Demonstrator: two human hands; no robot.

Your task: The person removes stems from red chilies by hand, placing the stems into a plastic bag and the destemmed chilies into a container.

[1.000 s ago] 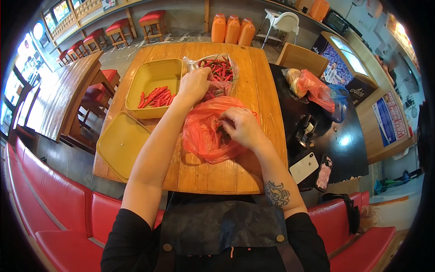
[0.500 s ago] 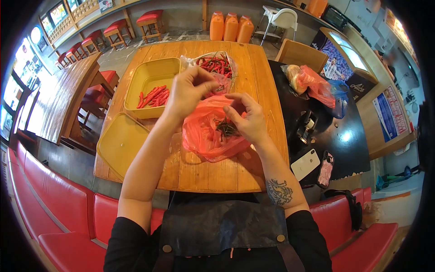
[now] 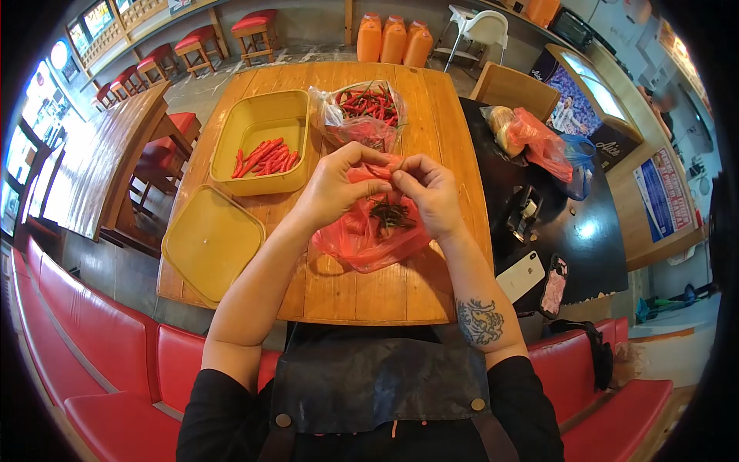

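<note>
Both hands meet above the red plastic bag (image 3: 346, 240). Left hand (image 3: 335, 185): fingers bent in a pinch, red showing between thumb and forefinger; we cannot tell whether this is a chilli or bag plastic. Right hand (image 3: 433, 196): thumb and forefinger drawn together, tips against or just beside the left's; we cannot tell what, if anything, they grip.

Edges and room: right of the right hand we see bare wooden table (image 3: 454, 138) out to its side edge, where the black table (image 3: 589, 258) adjoins. Bare wood also lies nearer us than the hands, between the forearms, down to the near edge. Ahead of the right hand, the wood is open to the far edge.

Around the hands: directly below, dark green stems (image 3: 391, 215) lie on the red bag. Just ahead of the left hand sits the clear bag (image 3: 329, 114) with loose red chillies (image 3: 371, 105), obstructing a straight forward path. Left of the left hand stands the yellow container (image 3: 258, 187), walls raised, more chillies on its floor; nearer us, left of the left forearm, its yellow lid (image 3: 208, 245) lies flat. Well right of the right hand: white phone (image 3: 520, 277).
</note>
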